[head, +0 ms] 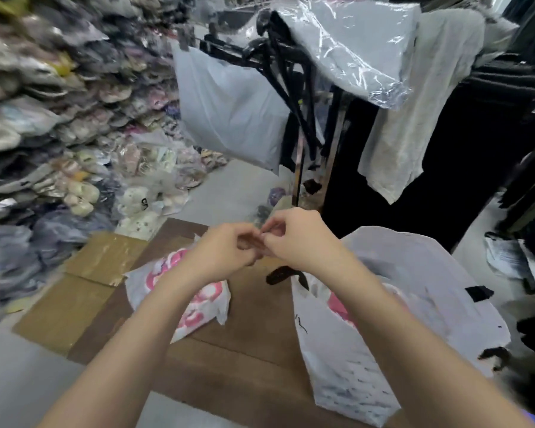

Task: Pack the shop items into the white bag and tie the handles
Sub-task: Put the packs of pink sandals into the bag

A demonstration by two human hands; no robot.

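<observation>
Along the left we see packets of footwear [74, 118] stacked high and spilling onto a grey floor [226, 193]. Flattened cardboard [74, 298] lies beside a brown wooden surface [254, 335]. Ahead stands a rack of black hangers [284, 88] with a grey plastic bag [229, 112] hanging from it and a film-wrapped grey garment [352, 41] on top. At the right, a pale cloth [414, 103] drapes over dark clothing [460, 149].

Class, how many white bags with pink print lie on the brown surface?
2. The left bag lies under the left forearm; the larger right bag under the right forearm. Others may be hidden.
</observation>
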